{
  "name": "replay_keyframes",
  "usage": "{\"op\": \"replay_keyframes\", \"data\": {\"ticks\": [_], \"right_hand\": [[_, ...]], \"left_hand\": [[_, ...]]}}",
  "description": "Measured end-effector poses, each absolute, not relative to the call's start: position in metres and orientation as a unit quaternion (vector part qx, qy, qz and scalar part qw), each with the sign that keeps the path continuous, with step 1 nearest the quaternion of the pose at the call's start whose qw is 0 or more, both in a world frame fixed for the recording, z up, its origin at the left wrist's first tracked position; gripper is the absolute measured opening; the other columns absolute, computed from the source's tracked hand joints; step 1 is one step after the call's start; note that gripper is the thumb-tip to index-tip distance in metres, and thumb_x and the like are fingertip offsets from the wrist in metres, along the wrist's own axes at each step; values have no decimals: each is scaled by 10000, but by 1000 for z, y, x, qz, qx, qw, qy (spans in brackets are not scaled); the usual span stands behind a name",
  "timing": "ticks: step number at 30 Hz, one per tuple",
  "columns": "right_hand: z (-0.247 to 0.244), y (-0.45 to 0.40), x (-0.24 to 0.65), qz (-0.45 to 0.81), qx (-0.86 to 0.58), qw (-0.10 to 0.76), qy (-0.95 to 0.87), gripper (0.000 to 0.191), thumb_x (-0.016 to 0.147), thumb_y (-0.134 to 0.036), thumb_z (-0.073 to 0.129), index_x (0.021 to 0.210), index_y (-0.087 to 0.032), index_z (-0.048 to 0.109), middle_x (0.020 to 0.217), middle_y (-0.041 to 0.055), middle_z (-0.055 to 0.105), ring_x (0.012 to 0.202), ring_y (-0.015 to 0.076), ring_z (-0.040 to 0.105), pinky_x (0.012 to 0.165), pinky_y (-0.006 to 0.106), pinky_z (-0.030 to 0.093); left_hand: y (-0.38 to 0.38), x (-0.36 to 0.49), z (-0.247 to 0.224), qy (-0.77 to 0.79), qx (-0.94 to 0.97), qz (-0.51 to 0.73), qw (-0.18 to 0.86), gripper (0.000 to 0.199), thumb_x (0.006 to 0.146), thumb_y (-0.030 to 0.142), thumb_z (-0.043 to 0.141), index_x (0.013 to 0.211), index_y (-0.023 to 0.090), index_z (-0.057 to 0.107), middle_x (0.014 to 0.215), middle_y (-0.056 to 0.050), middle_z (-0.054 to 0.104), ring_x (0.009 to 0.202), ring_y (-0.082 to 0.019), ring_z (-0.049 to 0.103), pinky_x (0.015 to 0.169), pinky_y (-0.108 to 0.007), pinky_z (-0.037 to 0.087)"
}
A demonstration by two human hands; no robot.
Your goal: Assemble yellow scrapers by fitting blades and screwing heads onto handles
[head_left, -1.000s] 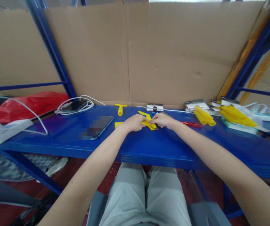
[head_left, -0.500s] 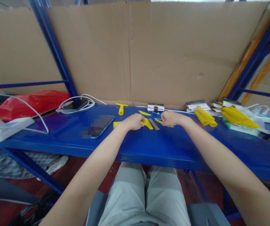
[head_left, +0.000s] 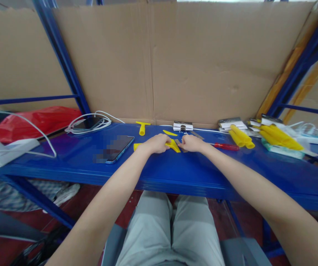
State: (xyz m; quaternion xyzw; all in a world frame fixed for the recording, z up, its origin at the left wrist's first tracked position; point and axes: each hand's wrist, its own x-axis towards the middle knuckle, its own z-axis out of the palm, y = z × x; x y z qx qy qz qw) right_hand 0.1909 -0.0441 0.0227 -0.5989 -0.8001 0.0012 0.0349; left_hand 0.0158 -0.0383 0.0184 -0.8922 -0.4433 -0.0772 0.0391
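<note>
My left hand (head_left: pixel 159 143) is closed around a yellow T-shaped plastic scraper handle (head_left: pixel 173 145) lying on the blue table. Its crossbar shows right of my fingers, and its round grip end sticks out to their left. Close beside it, my right hand (head_left: pixel 190 143) has its fingers closed at a flat greyish metal strip (head_left: pixel 177 142), which they partly cover. Behind my hands lies a thin yellow strip (head_left: pixel 169 132). Another metal strip (head_left: pixel 197 135) rests beyond my right hand. A red-handled screwdriver (head_left: pixel 226 146) lies right of my right wrist.
A second yellow T-shaped piece (head_left: pixel 142 128) stands near the cardboard wall (head_left: pixel 203 66). A phone (head_left: pixel 120 149) lies to the left, with a coiled white cable (head_left: pixel 88 123) behind. A binder clip with white cards (head_left: pixel 182 126) sits at the back; yellow tubes (head_left: pixel 241 136) lie to the right.
My right hand has moved left, from above a yellow strip to the metal strip beside the scraper handle. The screwdriver is now uncovered. My left hand stays in place.
</note>
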Motion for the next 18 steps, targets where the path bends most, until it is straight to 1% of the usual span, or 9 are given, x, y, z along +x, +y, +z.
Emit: {"op": "replay_keyframes", "data": {"ticks": [2,4,7,10,14,18], "right_hand": [[22,-45,190,54,-613,49,-787,270,816,-299,507,683,-114,651,625,92,651,540,150,572,468,230,353],[24,-46,191,117,-625,61,-770,235,779,-260,538,607,-120,614,475,38,560,416,108,471,407,222,315],[26,-45,196,192,-637,96,-741,156,685,-167,595,538,-140,551,364,-29,440,344,69,356,350,205,257],[24,-38,202,240,-630,127,-728,194,646,-146,625,499,-154,498,333,-57,385,325,47,312,324,186,214],[21,-28,210,309,-624,108,-710,276,694,-232,633,490,-165,462,323,-83,321,298,30,247,296,177,160],[21,-28,214,375,-599,121,-697,289,721,-200,620,505,-162,432,360,-98,310,302,8,213,293,154,148]], "left_hand": [[-39,16,19,-444,-892,-75,40,274,792,242,561,1036,170,661,1089,-83,670,1038,-236,592,864,-301,449],[-40,16,20,-444,-892,-73,40,273,792,241,559,1033,168,663,1089,-84,670,1043,-240,589,868,-305,447],[-40,16,20,-440,-894,-75,39,279,788,241,564,1037,165,664,1086,-85,671,1041,-246,590,869,-311,448],[-38,16,18,-439,-894,-80,38,290,784,245,573,1051,176,661,1095,-76,669,1042,-240,592,870,-303,448],[-34,15,15,-443,-892,-82,37,326,791,259,573,1093,163,647,1116,-92,660,1041,-244,594,869,-312,453],[-32,14,14,-437,-895,-85,40,322,791,264,573,1087,165,651,1103,-90,665,1028,-239,600,864,-310,456]]}}
